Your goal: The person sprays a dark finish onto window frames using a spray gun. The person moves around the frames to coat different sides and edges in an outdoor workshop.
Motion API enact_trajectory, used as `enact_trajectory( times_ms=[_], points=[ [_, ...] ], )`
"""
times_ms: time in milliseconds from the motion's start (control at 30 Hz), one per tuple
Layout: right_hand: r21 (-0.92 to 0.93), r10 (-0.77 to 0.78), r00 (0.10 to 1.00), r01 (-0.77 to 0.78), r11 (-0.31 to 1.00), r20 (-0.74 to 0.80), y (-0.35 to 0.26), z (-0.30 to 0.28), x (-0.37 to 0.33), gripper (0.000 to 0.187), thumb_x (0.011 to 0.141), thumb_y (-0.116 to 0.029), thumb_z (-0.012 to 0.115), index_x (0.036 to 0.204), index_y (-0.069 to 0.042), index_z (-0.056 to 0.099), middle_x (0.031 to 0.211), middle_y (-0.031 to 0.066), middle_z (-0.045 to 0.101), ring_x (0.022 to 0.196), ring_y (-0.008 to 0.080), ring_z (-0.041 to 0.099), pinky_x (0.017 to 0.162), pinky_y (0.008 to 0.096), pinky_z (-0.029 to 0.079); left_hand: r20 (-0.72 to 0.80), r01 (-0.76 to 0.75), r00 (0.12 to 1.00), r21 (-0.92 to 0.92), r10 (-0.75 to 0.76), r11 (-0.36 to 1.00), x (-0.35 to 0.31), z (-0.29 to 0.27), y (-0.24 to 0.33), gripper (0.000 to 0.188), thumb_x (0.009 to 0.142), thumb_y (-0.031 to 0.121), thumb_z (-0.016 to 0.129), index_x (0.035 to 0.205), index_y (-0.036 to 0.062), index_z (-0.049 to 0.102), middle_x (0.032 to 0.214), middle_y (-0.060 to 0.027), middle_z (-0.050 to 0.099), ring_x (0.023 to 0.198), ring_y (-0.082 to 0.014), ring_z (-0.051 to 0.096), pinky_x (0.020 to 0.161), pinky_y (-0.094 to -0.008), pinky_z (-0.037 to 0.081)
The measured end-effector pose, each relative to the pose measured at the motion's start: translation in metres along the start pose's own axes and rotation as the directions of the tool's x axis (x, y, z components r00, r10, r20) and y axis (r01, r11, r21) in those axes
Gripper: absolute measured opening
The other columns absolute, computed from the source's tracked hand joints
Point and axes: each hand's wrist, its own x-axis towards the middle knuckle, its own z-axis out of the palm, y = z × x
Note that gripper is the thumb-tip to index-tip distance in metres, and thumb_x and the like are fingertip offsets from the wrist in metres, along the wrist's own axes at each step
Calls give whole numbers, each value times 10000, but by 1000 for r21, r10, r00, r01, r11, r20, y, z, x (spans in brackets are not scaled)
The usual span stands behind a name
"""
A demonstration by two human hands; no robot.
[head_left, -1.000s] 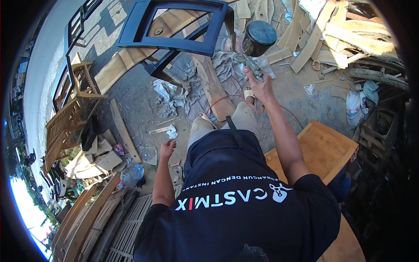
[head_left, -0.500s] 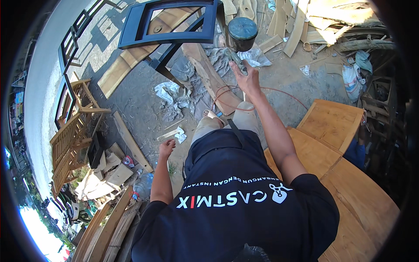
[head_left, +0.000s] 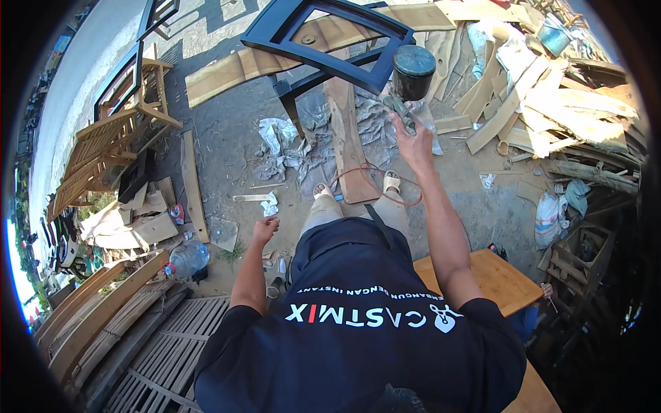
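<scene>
My right hand is wrapped round the grip of a spray gun, held out ahead of me. A dark round cup with a blue-green lid sits on top of it. A thin red-brown hose loops down near my legs. Just beyond the gun stands a black-painted wooden frame with an open panel, with dark legs below it. My left hand hangs low at my left side, fingers curled in, with nothing visible in it.
Wooden boards and offcuts are heaped at the far right. An orange-brown wooden panel lies close by my right arm. Crumpled sheeting and a long plank lie on the ground. A slatted bench and water jug are at left.
My view has shifted, so the black frame and spray gun sit further right in the picture. Both feet now show. My right hand still grips the gun; my left stays curled.
</scene>
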Motion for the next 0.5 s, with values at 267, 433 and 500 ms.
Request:
enact_trajectory(
  times_ms=[267,433,500],
  points=[
    [102,-151,947,126,987,285,-94,53,86,617,898,-543,649,1150,19,682,951,312,691,996,453,670,858,448,516,-22,61,998,-196,-66,979,-37,77,-9,362,897,296,692,1151,40,709,920,-112,747,812,-162,723,664,-292,552],
    [119,-236,926,210,970,293,-128,114,136,683,875,-580,663,1173,35,668,906,285,706,952,407,698,859,438,515,-9,138,989,-275,-146,951,-62,93,-37,367,916,300,675,1169,34,699,944,-106,747,820,-166,723,659,-291,546],
    [162,-239,942,204,965,236,-139,131,145,653,835,-650,671,762,-3,715,695,103,675,706,199,651,699,355,499,5,166,985,-306,-173,937,-70,88,-52,369,924,300,670,1179,34,693,957,-100,746,822,-165,721,656,-289,543]
  ],
)
